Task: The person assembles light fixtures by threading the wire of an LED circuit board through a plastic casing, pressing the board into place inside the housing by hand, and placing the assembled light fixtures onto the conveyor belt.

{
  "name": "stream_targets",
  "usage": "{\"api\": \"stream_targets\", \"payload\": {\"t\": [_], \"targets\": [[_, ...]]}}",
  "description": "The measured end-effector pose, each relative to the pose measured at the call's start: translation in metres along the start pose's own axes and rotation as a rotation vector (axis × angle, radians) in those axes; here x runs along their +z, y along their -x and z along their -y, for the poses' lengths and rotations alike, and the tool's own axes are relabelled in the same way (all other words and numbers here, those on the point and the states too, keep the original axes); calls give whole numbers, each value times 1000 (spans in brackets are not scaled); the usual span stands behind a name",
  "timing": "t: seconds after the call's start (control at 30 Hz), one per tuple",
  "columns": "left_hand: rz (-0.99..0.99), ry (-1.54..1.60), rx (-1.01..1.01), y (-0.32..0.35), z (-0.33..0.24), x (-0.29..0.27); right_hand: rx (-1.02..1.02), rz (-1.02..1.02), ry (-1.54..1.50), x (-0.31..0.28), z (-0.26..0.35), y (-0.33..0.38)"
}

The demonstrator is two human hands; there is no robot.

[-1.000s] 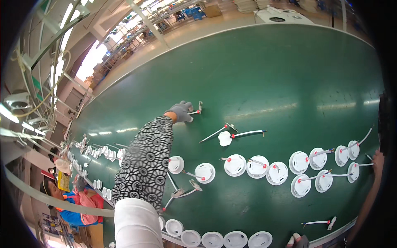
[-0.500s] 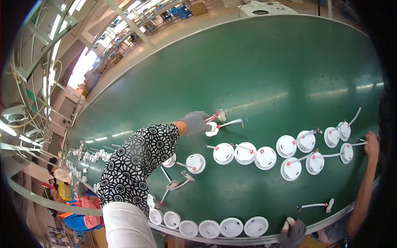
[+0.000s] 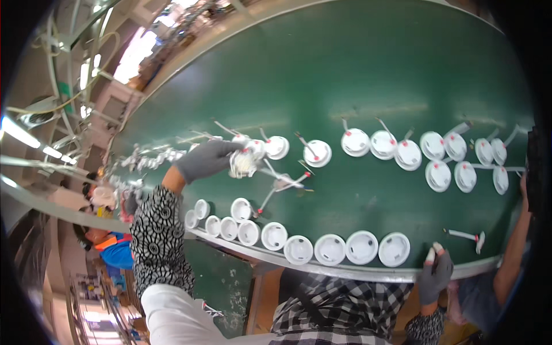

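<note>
My left hand (image 3: 210, 158), in a grey glove below a patterned sleeve, reaches over the left part of the green table. Its fingers close on a blurred white part (image 3: 244, 164), whose exact form I cannot make out. Right beside it lie a white round cap with a cable (image 3: 277, 148) and several loose cables with red collars (image 3: 284, 183), partly crossing. My right hand (image 3: 435, 273), in a grey glove with bare fingertips, rests at the table's front edge. It appears empty, its fingers partly stretched. Nearest to it lies a short white cable with a flat end piece (image 3: 464, 234).
White round cups (image 3: 330, 249) line the front edge. Capped parts with cables (image 3: 408, 154) stand in rows toward the right. Another person's forearm (image 3: 514, 230) reaches in at the right edge. More parts (image 3: 152, 158) cluster at the far left. People sit along the table (image 3: 118, 253) at left.
My left hand has moved left and nearer, from behind the capped parts to beside the loose cables. The view has shifted, showing more of the front row and my lap. My right hand stays at the edge.
</note>
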State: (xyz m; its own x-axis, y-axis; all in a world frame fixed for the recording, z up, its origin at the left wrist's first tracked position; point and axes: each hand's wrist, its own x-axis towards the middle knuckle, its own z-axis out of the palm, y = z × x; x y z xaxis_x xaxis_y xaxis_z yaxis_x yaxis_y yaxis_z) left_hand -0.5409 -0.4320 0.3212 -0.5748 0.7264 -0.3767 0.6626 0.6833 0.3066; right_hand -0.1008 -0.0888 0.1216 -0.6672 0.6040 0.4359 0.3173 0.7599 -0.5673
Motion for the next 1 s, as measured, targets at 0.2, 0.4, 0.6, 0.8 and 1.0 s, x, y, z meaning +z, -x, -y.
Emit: {"api": "stream_targets", "payload": {"t": [0.2, 0.4, 0.6, 0.8, 1.0], "targets": [[-179, -82, -108, 55, 151, 84, -100, 83, -81, -6, 7, -20], [-203, -115, -117, 48, 110, 72, 133, -129, 161, -65, -26, -49], [-595, -238, -20, 65, 38, 65, 114, 116, 541, -74, -94, -48], [-351, 412, 267, 86, -163, 107, -94, -29, 261, -72, -10, -45], [330, 954, 361, 63, -250, 185, -768, 206, 95, -51, 78, -15]]}}
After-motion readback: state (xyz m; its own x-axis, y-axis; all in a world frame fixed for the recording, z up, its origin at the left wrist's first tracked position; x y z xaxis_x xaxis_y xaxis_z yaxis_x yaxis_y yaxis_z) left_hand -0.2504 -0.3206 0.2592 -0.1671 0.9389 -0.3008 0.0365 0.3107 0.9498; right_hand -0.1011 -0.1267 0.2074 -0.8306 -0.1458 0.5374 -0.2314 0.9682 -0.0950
